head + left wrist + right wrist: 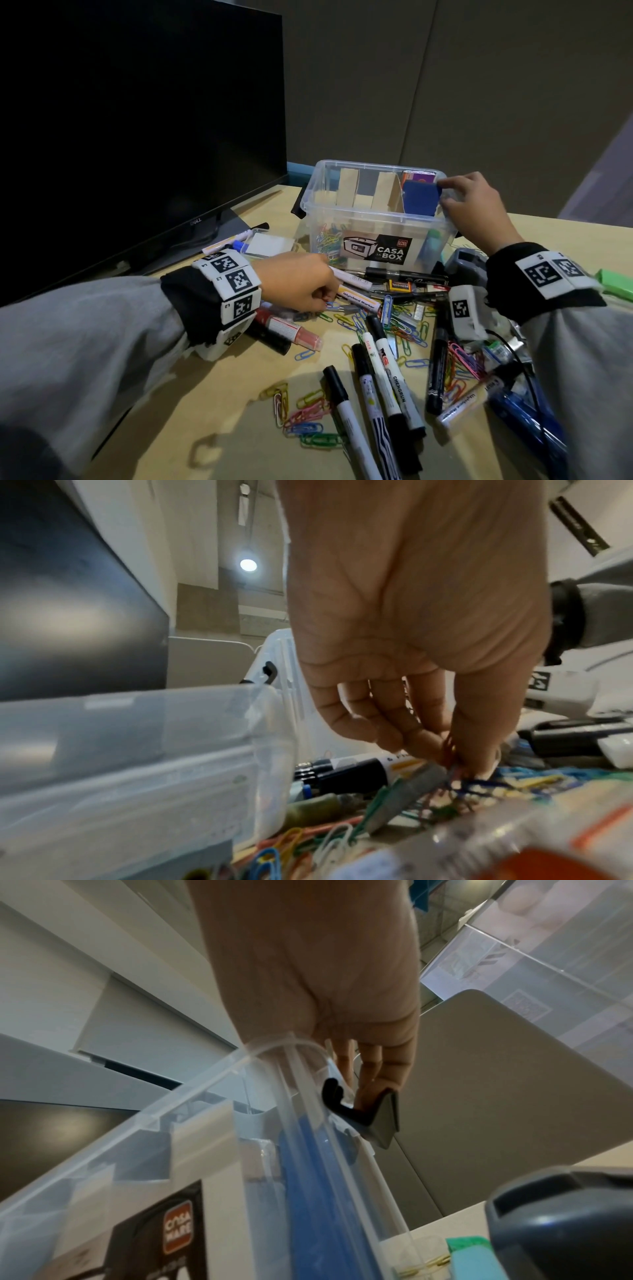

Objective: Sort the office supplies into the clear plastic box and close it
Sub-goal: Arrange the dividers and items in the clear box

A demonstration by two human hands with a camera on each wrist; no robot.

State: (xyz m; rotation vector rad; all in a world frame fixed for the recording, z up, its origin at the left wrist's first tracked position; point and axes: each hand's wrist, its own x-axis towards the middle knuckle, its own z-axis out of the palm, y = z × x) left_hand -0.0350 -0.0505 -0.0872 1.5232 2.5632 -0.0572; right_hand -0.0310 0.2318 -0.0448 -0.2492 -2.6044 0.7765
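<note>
Head view looks down over the clear plastic box (373,219); both wrist views look up close beside that box (143,750) (192,1137), sharing it.

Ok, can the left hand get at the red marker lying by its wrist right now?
Probably, but not straight away: the left hand is pinching paper clips, and the red marker lies partly under its wrist. Nothing else covers it.

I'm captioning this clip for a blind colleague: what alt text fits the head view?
A right hand holds a blue item at the open clear box while the left hand picks at paper clips on a desk strewn with markers.
</note>
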